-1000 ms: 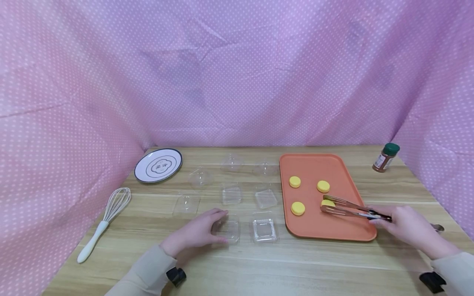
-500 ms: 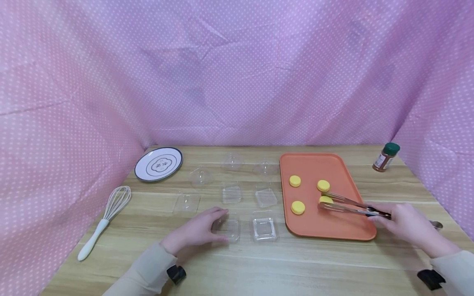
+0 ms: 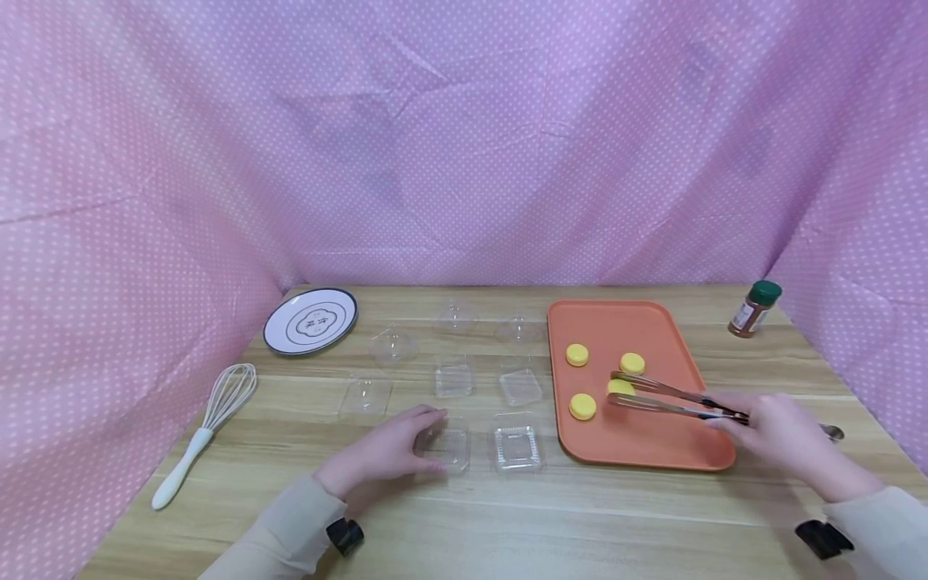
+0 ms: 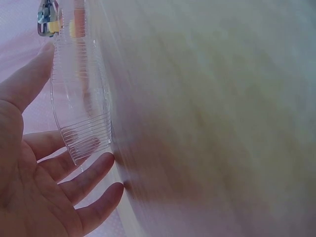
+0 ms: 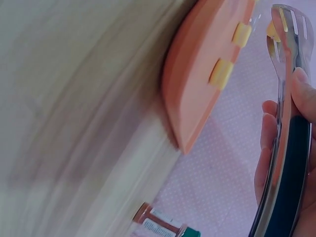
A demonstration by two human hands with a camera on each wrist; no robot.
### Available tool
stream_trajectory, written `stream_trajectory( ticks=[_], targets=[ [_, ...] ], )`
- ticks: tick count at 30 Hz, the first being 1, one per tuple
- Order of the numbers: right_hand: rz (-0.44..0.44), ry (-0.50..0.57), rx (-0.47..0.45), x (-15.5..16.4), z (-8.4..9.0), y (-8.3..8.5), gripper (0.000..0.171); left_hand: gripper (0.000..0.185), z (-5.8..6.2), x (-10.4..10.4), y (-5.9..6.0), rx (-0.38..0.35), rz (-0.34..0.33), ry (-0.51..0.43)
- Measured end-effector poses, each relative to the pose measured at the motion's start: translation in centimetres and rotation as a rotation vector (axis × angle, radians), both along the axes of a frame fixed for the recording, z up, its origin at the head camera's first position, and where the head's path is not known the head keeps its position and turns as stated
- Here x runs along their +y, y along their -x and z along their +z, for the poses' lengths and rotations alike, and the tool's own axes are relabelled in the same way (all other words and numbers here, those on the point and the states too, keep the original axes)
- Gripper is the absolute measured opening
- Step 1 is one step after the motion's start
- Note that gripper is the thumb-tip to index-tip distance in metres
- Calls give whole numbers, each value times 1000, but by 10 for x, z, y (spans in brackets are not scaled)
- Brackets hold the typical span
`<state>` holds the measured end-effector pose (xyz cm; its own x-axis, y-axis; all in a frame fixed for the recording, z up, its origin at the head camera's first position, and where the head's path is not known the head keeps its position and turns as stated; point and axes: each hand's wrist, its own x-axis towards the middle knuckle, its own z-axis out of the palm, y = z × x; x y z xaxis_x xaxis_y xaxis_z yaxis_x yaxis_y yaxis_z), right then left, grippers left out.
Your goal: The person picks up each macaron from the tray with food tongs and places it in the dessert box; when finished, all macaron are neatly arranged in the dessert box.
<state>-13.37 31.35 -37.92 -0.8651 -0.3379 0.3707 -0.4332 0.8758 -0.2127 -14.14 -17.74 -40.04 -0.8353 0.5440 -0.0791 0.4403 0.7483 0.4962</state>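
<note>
My right hand [image 3: 776, 439] grips metal tongs [image 3: 663, 387] with dark handles. Between their tips is a round yellow cake [image 3: 621, 387], held over the orange tray [image 3: 652, 447]; its height above the tray is hard to judge. Several more yellow cakes, such as the near left one [image 3: 582, 407], lie on the tray. Around the left side of a clear plastic box [image 3: 454, 449] my left hand [image 3: 384, 449] holds its thumb and fingers apart, touching opposite sides. In the left wrist view the ribbed box wall [image 4: 81, 98] stands between thumb and fingers.
Another clear box [image 3: 518, 448] stands just right of the held one. More clear boxes with domed lids [image 3: 394, 345] spread behind. At left are a white plate [image 3: 290, 330] and a whisk [image 3: 210, 427]; a green-capped spice jar [image 3: 754, 308] stands far right.
My right hand has moved left with the tongs, and the yellow cake between their tips has shifted left too. The left hand stays at the clear box.
</note>
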Motion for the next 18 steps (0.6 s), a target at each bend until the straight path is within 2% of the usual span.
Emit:
stream_trajectory(
  ticks=[7, 18],
  targets=[
    [40, 42, 31, -17, 3, 1, 34, 83, 1, 0, 0, -6, 3, -2],
    [154, 75, 99, -48, 7, 1, 34, 83, 1, 0, 0, -16, 8, -14]
  ],
)
